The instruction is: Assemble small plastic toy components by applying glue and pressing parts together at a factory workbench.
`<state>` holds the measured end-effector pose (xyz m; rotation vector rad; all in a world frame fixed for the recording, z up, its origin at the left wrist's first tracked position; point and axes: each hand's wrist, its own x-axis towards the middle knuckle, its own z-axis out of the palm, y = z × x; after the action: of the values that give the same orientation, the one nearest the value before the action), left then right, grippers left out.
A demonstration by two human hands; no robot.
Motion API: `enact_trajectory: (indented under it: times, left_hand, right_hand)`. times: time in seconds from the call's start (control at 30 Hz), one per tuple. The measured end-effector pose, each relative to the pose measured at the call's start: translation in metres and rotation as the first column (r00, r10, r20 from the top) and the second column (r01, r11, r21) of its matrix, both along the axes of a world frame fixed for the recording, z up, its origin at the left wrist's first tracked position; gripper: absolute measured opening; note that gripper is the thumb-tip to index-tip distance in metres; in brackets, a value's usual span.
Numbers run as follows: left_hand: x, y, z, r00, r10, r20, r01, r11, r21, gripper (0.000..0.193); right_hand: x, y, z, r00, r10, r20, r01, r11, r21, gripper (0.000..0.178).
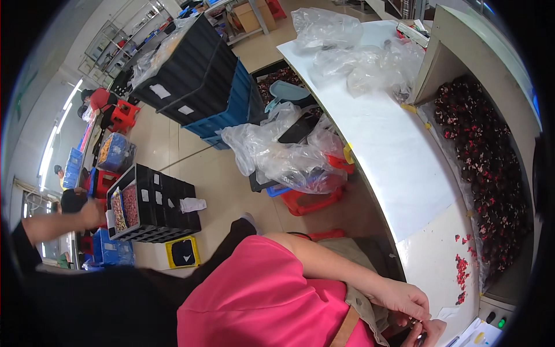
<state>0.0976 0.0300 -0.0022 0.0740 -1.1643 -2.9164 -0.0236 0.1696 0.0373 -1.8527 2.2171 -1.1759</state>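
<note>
In the lower right corner, my left hand (406,299) reaches out from a bare forearm below my pink sleeve (248,283), its fingers closed in a pinch. My right hand (429,333) is just below it at the picture's edge, with bent fingers close to the left fingertips. Something small and dark (422,338) shows between the right hand's fingers, too little of it visible to name. Both hands are at the near edge of the white table (425,254). Beside them lie loose red bits (461,272). A beige apron (364,306) covers my front.
A heap of dark red pieces (483,168) fills the bay on the right. Clear plastic bags (376,63) lie on the table's far end. Stacked crates (191,81) and a bag-covered red stool (309,202) stand left of it. A co-worker's arm (58,225) extends at far left.
</note>
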Motion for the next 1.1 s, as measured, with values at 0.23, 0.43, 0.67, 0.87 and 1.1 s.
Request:
enact_trajectory:
  times: [0.23, 0.43, 0.67, 0.87, 1.1]
  left_hand:
    - [-0.015, -0.004, 0.003, 0.999, -0.007, 0.036, 0.006, 0.999, 0.035, 0.033]
    - [-0.017, 0.004, -0.001, 0.998, -0.053, 0.044, 0.047, 0.991, 0.128, 0.033]
    - [-0.005, -0.009, 0.002, 0.998, 0.039, 0.058, -0.043, 0.997, 0.061, 0.028]
    - [-0.008, -0.026, 0.0, 0.981, -0.081, 0.176, 0.091, 0.995, -0.05, 0.043]
    - [-0.029, 0.002, -0.006, 0.942, -0.188, 0.277, 0.212, 0.975, -0.061, 0.055]
  right_hand:
    - [-0.021, -0.007, -0.002, 1.0, -0.006, -0.023, 0.006, 1.0, 0.026, 0.014]
    - [-0.021, -0.005, 0.01, 0.999, 0.052, 0.002, -0.052, 0.995, 0.087, 0.016]
    - [-0.005, -0.007, -0.009, 0.996, 0.052, 0.067, -0.049, 0.998, -0.037, 0.025]
    - [-0.008, -0.01, -0.003, 0.896, -0.086, 0.437, 0.118, 0.992, -0.047, 0.036]
    - [-0.003, 0.034, -0.024, 0.764, -0.254, 0.593, 0.214, 0.967, 0.139, 0.038]
